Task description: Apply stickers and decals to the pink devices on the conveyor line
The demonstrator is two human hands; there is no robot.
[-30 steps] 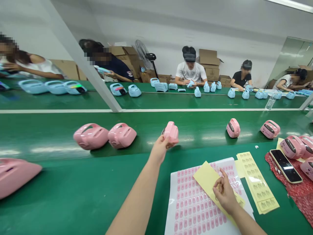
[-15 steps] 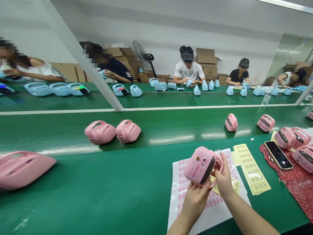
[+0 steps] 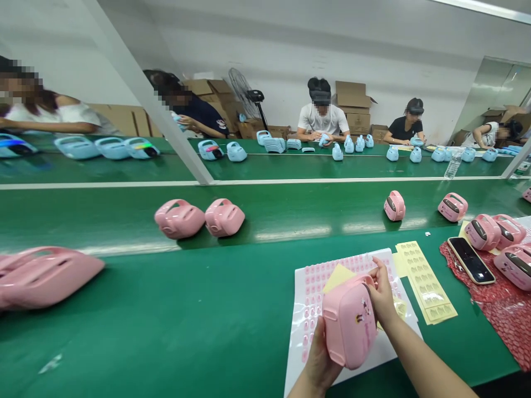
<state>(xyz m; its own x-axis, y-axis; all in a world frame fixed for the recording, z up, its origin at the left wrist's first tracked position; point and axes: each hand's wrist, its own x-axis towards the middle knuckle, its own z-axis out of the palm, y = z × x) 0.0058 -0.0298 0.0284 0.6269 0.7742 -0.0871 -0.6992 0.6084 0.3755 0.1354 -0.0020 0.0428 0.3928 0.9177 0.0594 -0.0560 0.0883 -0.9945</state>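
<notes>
I'm seeing a green tabletop, a white sheet of pink ovals, and a glossy pink plastic case hanging tilted above it. Bare left hand is gripping, thumb pressing, fingers hidden; bare right hand, fingers bent by the handle: can't tell if pinching. I'm favouring steady left support.

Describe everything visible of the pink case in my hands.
The pink case looks like glossy plastic, rounded, with a handle and small printed figures. It is tilted above the sheet, its lower part in the left hand, the right hand at its handle end. Its far side is hidden.
</notes>
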